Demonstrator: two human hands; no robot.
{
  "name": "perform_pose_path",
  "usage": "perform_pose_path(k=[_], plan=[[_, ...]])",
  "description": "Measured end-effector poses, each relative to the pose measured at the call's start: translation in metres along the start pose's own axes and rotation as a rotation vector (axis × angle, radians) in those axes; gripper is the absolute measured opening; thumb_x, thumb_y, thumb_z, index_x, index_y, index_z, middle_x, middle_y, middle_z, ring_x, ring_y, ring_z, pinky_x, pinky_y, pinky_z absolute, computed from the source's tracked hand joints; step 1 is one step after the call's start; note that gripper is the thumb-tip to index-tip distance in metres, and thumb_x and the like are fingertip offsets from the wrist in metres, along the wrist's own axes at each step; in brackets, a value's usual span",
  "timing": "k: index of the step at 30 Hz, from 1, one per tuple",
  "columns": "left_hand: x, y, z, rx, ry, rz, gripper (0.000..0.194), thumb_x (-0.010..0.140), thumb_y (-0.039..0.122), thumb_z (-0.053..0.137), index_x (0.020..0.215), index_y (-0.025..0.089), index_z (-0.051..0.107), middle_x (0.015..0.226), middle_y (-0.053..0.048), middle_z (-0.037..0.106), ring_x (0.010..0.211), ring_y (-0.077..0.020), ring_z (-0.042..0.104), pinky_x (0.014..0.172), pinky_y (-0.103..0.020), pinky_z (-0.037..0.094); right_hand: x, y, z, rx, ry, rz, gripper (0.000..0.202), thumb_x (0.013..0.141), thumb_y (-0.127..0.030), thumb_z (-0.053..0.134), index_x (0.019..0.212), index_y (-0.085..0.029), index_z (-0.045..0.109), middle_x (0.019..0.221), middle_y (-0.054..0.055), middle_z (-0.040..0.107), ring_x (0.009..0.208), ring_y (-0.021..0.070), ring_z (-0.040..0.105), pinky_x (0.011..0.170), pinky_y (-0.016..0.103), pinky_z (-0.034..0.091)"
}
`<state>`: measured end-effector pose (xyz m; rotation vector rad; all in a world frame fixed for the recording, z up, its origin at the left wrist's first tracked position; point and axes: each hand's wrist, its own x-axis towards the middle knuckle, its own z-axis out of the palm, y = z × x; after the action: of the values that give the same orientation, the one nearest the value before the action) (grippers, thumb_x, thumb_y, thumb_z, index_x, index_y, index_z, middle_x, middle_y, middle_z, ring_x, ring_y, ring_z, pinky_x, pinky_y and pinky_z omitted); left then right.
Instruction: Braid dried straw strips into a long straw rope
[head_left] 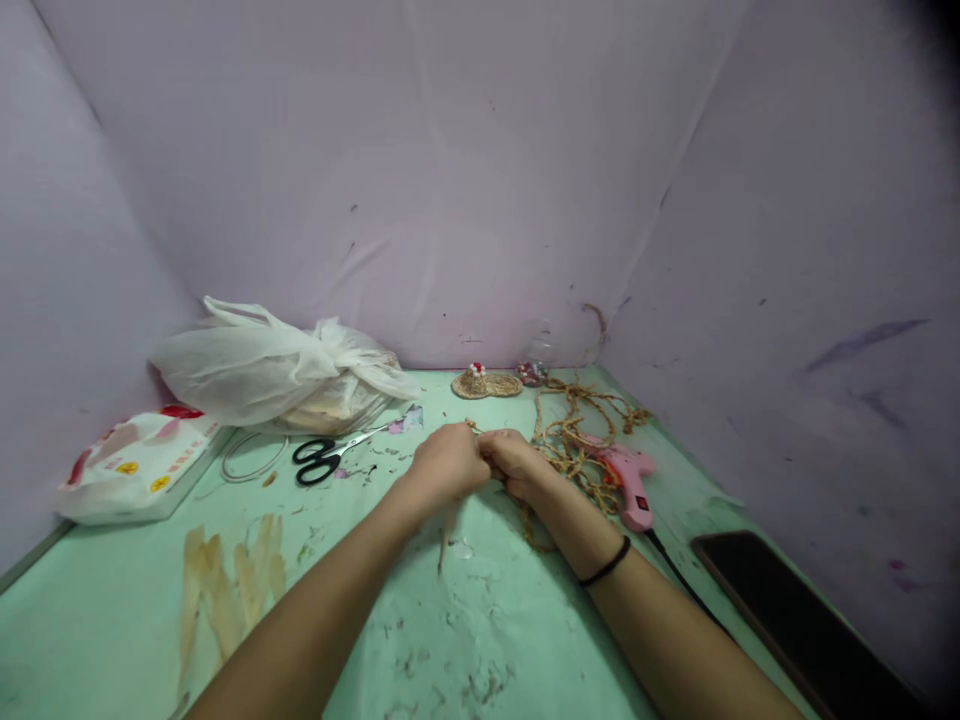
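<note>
My left hand (450, 465) and my right hand (514, 460) meet over the middle of the table, both closed with the fingertips pinched together. Between them they grip a tan braided straw cord, mostly hidden by the fingers. A thin loose end (444, 548) hangs below my left hand. To the right, a tangled heap of the same straw cord (577, 415) runs back from beside my right wrist. Just beyond my hands lies a small woven straw slipper (499, 385) with red and white beads on it.
Black-handled scissors (319, 468), a coiled white wire (251, 462), a knotted white plastic bag (247, 365) and a tissue pack (142, 465) are on the left. Flat tan strips (217, 590) lie nearer. A pink glue gun (636, 495) with a black cable and a dark phone (795, 620) lie right.
</note>
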<state>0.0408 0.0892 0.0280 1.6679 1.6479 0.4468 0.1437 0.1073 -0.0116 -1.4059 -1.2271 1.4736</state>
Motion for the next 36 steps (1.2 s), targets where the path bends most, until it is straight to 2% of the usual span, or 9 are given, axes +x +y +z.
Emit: perform_pose_path(k=[2,4,7,10,15,20,24,29,36], plan=[[0.008,-0.005,-0.012,-0.044,0.059,-0.042,0.009,0.062,0.019,0.056,0.054,0.015,0.054,0.044,-0.002,0.048,0.044,-0.0134,0.047,0.042,-0.022,0.029,-0.001,-0.002,0.000,0.013,-0.011,0.011,0.017,0.057,-0.012,0.046,0.043,-0.017,0.040,0.030,-0.008,0.028,0.031,0.0044,0.021,0.034,0.021,0.014],[0.017,-0.010,-0.020,-0.279,0.067,-0.158,0.010,0.068,0.019,0.051,0.060,0.013,0.055,0.048,-0.002,0.051,0.037,-0.0086,0.041,0.038,-0.020,0.027,-0.001,-0.003,-0.001,0.027,-0.033,0.017,0.017,0.058,-0.012,0.048,0.043,-0.016,0.043,0.030,-0.007,0.029,0.031,0.0043,0.020,0.034,0.021,0.013],[0.027,-0.018,-0.017,-0.594,-0.160,-0.297,0.011,0.071,0.011,0.047,0.062,0.010,0.054,0.052,-0.004,0.054,0.035,-0.0037,0.038,0.036,-0.015,0.027,0.000,-0.001,-0.002,0.024,-0.087,0.007,0.016,0.060,-0.012,0.048,0.044,-0.015,0.046,0.034,-0.005,0.040,0.034,0.0047,0.026,0.035,0.020,0.016],[0.031,-0.024,-0.007,-0.680,-0.325,-0.310,0.015,0.072,0.009,0.046,0.058,0.008,0.053,0.047,-0.002,0.050,0.036,-0.0026,0.039,0.037,-0.013,0.031,0.004,0.002,-0.006,-0.026,-0.143,-0.027,0.014,0.061,-0.013,0.050,0.047,-0.014,0.050,0.040,-0.003,0.048,0.036,0.0047,0.029,0.037,0.019,0.019],[0.032,-0.022,0.000,-0.485,-0.154,-0.304,0.019,0.066,0.005,0.049,0.048,0.012,0.046,0.033,0.001,0.040,0.029,-0.0060,0.035,0.032,-0.017,0.027,0.010,0.007,-0.014,-0.336,-0.167,-0.181,0.009,0.063,-0.015,0.050,0.057,-0.013,0.056,0.045,-0.003,0.049,0.041,0.0057,0.033,0.042,0.019,0.023],[0.030,-0.017,0.002,-0.249,-0.022,-0.263,0.018,0.058,0.008,0.052,0.043,0.014,0.045,0.027,0.003,0.033,0.026,-0.0064,0.028,0.030,-0.020,0.020,0.002,-0.001,-0.013,-0.913,0.022,-0.442,0.012,0.059,-0.011,0.050,0.057,-0.015,0.061,0.052,0.003,0.057,0.050,0.0107,0.044,0.048,0.022,0.026],[0.029,-0.017,0.003,-0.273,-0.019,-0.245,0.017,0.056,0.009,0.052,0.042,0.014,0.044,0.028,0.003,0.034,0.026,-0.0056,0.027,0.031,-0.020,0.018,-0.009,-0.014,-0.009,-1.072,0.177,-0.365,0.011,0.060,-0.018,0.054,0.059,-0.014,0.065,0.056,0.008,0.061,0.053,0.0142,0.048,0.047,0.024,0.025],[0.027,-0.015,0.002,-0.382,-0.039,-0.301,0.014,0.054,0.008,0.049,0.042,0.013,0.044,0.028,0.004,0.032,0.026,-0.0044,0.025,0.031,-0.018,0.016,-0.019,-0.026,-0.004,-1.059,0.121,-0.157,0.020,0.063,-0.029,0.056,0.058,-0.012,0.065,0.052,0.008,0.059,0.050,0.0134,0.049,0.043,0.023,0.023],[0.033,-0.029,-0.001,-0.547,-0.130,-0.312,0.014,0.052,0.008,0.046,0.042,0.014,0.038,0.032,0.003,0.035,0.028,-0.0027,0.027,0.030,-0.015,0.015,-0.036,-0.023,0.018,-1.240,0.169,-0.335,0.023,0.068,-0.025,0.050,0.073,-0.013,0.069,0.071,0.013,0.066,0.061,0.0181,0.057,0.049,0.025,0.029]])
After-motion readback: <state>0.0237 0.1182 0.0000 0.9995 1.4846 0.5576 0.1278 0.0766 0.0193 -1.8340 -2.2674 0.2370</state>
